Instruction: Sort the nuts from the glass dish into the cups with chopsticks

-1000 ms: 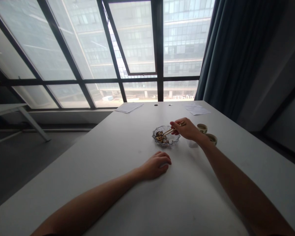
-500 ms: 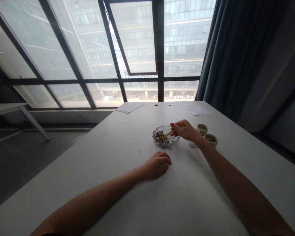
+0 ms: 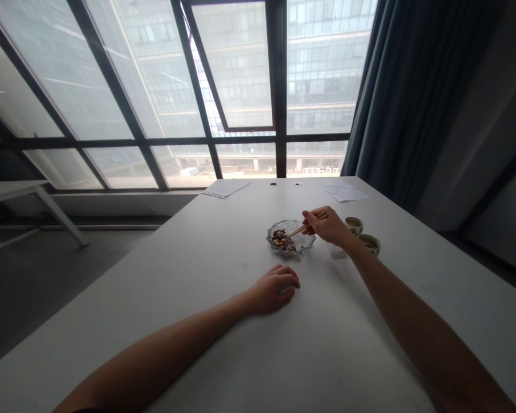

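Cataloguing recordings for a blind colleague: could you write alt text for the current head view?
A person's right hand holds chopsticks with their tips in a clear bowl of small mixed pieces, while the left hand rests on the white table. Two cups stand right of the bowl; papers lie near the far edge, before windows.

white worktop (image 3: 189, 269) | middle: glass bowl (image 3: 301, 245) | right: clear container (image 3: 338, 253), two cups (image 3: 356, 227) | far left: stacked papers (image 3: 226, 188) | far right: loose papers (image 3: 346, 191) | near: left hand (image 3: 273, 289), resting

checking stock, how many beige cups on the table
2: rear beige cup beside the right hand; front beige cup partly behind the right forearm; more may be hidden.
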Motion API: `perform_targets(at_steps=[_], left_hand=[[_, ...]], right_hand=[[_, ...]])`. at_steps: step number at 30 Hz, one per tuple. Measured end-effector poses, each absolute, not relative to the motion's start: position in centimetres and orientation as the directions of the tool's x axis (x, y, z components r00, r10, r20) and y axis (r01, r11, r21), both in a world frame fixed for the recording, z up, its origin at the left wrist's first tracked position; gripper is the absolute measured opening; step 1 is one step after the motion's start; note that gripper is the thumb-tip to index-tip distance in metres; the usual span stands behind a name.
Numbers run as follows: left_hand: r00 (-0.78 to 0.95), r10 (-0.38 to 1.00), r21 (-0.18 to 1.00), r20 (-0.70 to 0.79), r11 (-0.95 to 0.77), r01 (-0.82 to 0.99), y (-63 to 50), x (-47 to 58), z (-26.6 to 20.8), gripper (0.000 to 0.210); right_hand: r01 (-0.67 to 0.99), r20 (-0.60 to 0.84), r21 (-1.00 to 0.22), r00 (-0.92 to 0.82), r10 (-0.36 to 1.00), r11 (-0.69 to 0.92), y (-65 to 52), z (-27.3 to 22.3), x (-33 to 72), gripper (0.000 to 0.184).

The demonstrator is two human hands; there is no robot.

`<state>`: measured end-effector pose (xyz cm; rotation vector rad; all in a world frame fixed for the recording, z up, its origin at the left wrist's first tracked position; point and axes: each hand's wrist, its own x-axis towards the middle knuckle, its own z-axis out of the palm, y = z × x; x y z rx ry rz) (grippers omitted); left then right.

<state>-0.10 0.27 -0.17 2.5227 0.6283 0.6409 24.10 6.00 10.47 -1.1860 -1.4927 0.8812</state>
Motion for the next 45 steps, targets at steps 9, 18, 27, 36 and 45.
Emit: perform_targets(at_steps=[9,18,27,36,45], left_hand=[[0.785,0.532,0.532,0.318,-0.785,0.317,0.2,-0.1,-0.1,0.018],[0.784,0.532,0.532,0.319,-0.786,0.316,0.2,0.0,-0.2,0.017],[0.785,0.533,0.528,0.317,-0.786,0.321,0.3,-0.1,-0.2,0.018],[0.786,0.529,0.527,0.319,-0.788,0.317,0.3,-0.1,-0.1,0.018],[0.782,0.533,0.530,0.323,-0.786,0.317,0.3,-0.1,-0.2,0.018]], right_hand=[[0.222,0.235,-0.945,-0.044,0.971,0.239,5.9,10.4,23.7,0.045],[0.204,0.243,-0.947,-0.053,0.969,0.249,6.2,9.9,23.7,0.052],[0.246,0.208,-0.942,-0.102,0.973,0.227,5.7,10.3,23.5,0.051],[0.245,0.238,-0.939,-0.044,0.970,0.241,6.0,10.2,23.7,0.051],[0.358,0.389,-0.878,0.147,0.910,0.318,4.9,13.9,27.6,0.048]])
